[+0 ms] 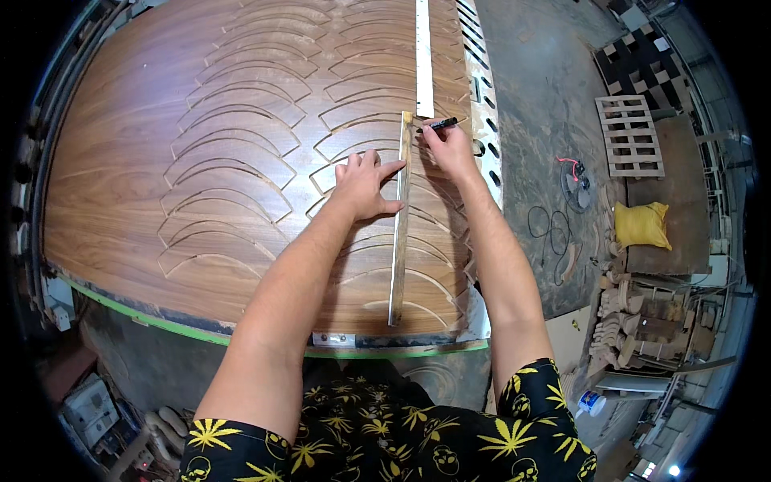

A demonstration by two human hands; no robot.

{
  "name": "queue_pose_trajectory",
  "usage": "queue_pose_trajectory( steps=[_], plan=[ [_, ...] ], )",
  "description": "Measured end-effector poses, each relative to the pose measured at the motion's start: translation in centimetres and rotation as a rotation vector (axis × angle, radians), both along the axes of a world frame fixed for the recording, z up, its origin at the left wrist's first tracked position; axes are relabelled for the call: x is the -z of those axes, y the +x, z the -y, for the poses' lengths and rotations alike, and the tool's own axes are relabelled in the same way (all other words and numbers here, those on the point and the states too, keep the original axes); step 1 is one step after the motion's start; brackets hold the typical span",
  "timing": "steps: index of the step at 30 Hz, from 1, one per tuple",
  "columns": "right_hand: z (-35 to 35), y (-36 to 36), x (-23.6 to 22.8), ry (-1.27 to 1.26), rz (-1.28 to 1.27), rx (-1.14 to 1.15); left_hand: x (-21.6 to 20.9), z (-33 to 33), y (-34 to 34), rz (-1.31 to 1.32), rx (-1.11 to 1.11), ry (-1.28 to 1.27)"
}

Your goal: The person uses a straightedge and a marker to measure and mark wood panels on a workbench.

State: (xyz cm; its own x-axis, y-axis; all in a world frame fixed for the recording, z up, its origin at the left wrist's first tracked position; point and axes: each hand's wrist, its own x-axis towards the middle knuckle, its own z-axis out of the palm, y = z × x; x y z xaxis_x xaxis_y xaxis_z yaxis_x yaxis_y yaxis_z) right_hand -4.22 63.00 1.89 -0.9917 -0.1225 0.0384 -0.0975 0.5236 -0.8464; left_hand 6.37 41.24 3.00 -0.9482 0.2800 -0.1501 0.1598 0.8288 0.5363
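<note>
Black marker [444, 124], one, gripped between thumb and fingers of right hand [452, 153], tip just beside far end of straight strip [401, 221]; left hand [361, 189], one, fingers spread open, thumb and index touching strip's left edge on my feed; wood-grain panel [104, 169], with curved grooves, beneath fingers of both hands; white flat bar [425, 64], ahead of right fingers; yellow sack [642, 225], I log well apart, right of right fingers
</note>
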Motion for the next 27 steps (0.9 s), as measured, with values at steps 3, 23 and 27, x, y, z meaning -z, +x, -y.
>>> queue_pose_trajectory(
  steps=[3, 23, 27],
  plan=[
    [0.3, 0.0, -0.3, -0.011, -0.003, -0.014, 0.0, 0.1, 0.0, 0.005, -0.002, -0.006],
    [0.9, -0.5, -0.5, 0.022, 0.003, -0.026, -0.8, 0.0, 0.1, 0.015, -0.004, -0.025],
    [1.3, -0.4, -1.1, 0.092, -0.030, -0.062, -0.7, 0.2, 0.1, 0.022, -0.007, -0.028]
  ],
)
